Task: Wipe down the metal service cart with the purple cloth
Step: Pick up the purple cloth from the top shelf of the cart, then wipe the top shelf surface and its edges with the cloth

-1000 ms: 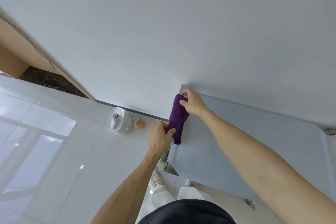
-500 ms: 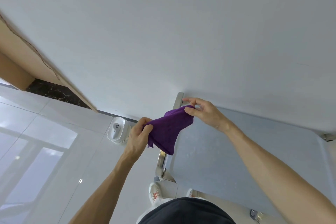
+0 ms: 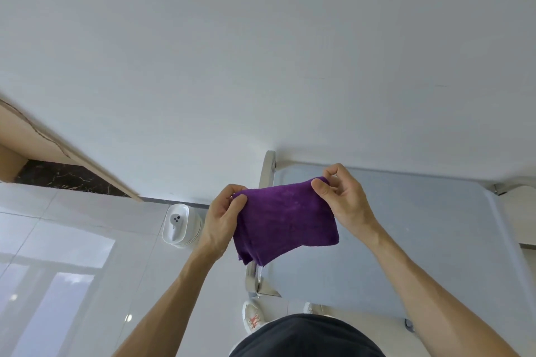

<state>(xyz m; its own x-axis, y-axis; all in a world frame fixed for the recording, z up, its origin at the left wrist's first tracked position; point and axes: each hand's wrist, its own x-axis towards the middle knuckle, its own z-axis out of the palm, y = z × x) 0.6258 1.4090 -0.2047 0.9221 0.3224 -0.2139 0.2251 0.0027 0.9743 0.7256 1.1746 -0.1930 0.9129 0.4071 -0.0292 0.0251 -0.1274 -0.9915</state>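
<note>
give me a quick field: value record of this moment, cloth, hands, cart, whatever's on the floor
cloth: purple cloth, spread out and held up in the air, lower edge hanging loose
left hand: left hand pinching the cloth's upper left corner
right hand: right hand pinching the upper right corner
cart: metal service cart, top bare, against the white wall
cart handle: side rail at the cart's left end
contact: cloth appears clear of the cart top
floor: white container by the wall
</note>
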